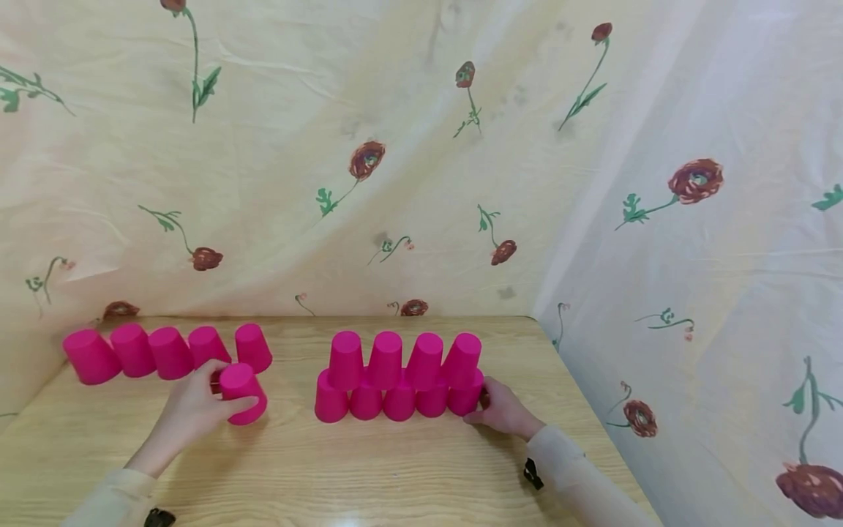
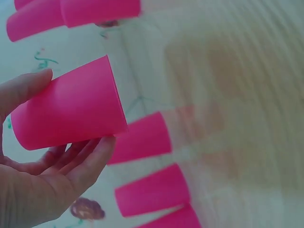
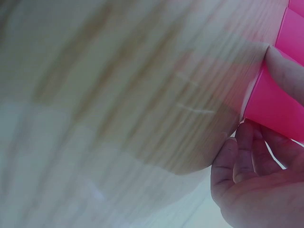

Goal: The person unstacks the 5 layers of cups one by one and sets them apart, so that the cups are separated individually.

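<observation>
My left hand (image 1: 197,406) grips an upside-down pink cup (image 1: 244,395), thumb on one side and fingers on the other. The left wrist view shows this cup (image 2: 71,104) held out in front of other pink cups. Low at the right end of a two-tier cup stack, my right hand (image 1: 503,408) holds the end cup (image 1: 464,395) of the bottom row. Thumb and fingers stand on opposite sides of that cup (image 3: 273,107) in the right wrist view, fingertips right by its rim. An upper row of upside-down cups (image 1: 385,359) rests across the bottom row (image 1: 349,402).
Several more upside-down pink cups (image 1: 135,351) stand in a row at the back left of the wooden table (image 1: 395,468). One cup (image 1: 253,348) sits slightly apart at that row's right end. A flowered cloth (image 1: 276,146) hangs behind the table and along its right side.
</observation>
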A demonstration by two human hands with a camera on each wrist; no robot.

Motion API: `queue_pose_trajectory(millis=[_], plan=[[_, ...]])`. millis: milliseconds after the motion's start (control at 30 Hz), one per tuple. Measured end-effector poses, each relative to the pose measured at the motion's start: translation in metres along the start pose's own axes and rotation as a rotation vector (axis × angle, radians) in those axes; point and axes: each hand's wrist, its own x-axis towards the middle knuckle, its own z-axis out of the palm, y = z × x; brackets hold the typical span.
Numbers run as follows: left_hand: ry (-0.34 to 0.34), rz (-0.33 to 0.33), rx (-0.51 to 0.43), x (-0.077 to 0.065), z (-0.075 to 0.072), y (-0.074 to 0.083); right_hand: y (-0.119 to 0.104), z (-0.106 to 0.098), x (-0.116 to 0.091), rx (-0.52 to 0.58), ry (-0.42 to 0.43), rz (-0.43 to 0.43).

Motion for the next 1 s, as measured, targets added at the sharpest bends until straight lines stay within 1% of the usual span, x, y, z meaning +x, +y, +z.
queue_pose_trajectory(millis=[100, 233, 467, 533, 633, 733, 933, 1000], plan=[[-0.007, -0.045, 0.028, -0.003, -0.006, -0.017, 0.0, 0.0, 0.0, -0.001, 0.0, -0.002], [-0.005, -0.092, 0.045, -0.005, -0.015, -0.036, 0.0, -0.001, -0.001, 0.004, 0.003, 0.0], [0.06, -0.11, 0.073, -0.011, -0.027, -0.063, -0.001, -0.002, -0.002, -0.003, -0.003, -0.019], [0.063, -0.125, 0.074, -0.012, -0.031, -0.071, -0.002, -0.002, -0.003, 0.001, -0.004, -0.02], [0.067, -0.173, 0.088, -0.014, -0.038, -0.084, -0.003, -0.002, -0.004, -0.002, -0.01, -0.031], [0.074, -0.242, 0.108, -0.016, -0.047, -0.098, -0.003, -0.003, -0.005, -0.002, -0.016, -0.037], [0.125, -0.372, 0.138, -0.02, -0.064, -0.122, -0.004, -0.004, -0.004, -0.001, -0.02, -0.041], [0.145, -0.392, 0.129, -0.021, -0.068, -0.131, -0.005, -0.004, -0.004, -0.002, -0.021, -0.042]])
